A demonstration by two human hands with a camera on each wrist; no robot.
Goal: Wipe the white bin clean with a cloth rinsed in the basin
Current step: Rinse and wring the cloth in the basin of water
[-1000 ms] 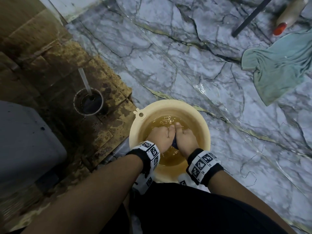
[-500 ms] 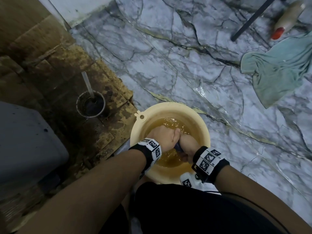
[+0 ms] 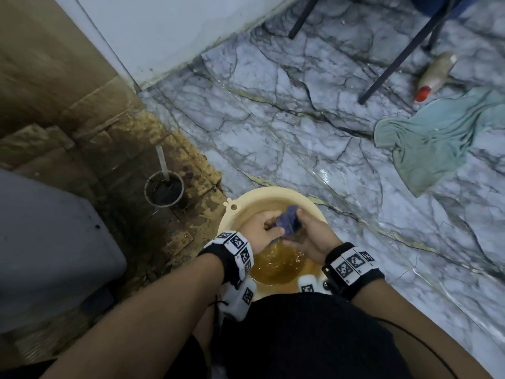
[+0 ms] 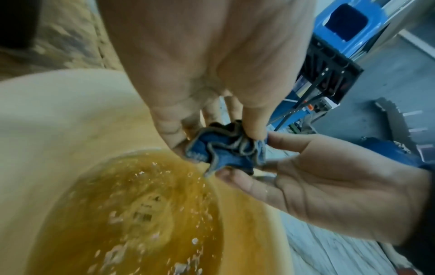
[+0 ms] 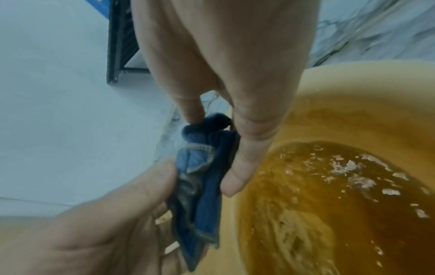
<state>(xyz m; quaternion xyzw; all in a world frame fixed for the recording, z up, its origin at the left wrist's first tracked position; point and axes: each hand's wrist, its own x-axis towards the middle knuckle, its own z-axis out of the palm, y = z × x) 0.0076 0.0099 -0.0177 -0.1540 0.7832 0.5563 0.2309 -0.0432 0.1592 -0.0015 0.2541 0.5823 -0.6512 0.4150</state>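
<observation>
Head view, both hands (image 3: pixel 284 236) pinching cloth (image 3: pixel 288 222)

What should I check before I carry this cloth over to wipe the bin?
1. Cloth held: ok. The left hand and right hand both pinch the blue cloth.
2. Cloth out of the water: ok, bunched above the basin.
3. Cloth wrung out: cannot tell; the water surface is splashing.
4. Rinse water clean: not ok. The water is murky brown.
5. Bin within reach: ok. The white bin stands just left of the basin.
6. Bin's dirty spots located: cannot tell; only a few dark specks show.
</observation>
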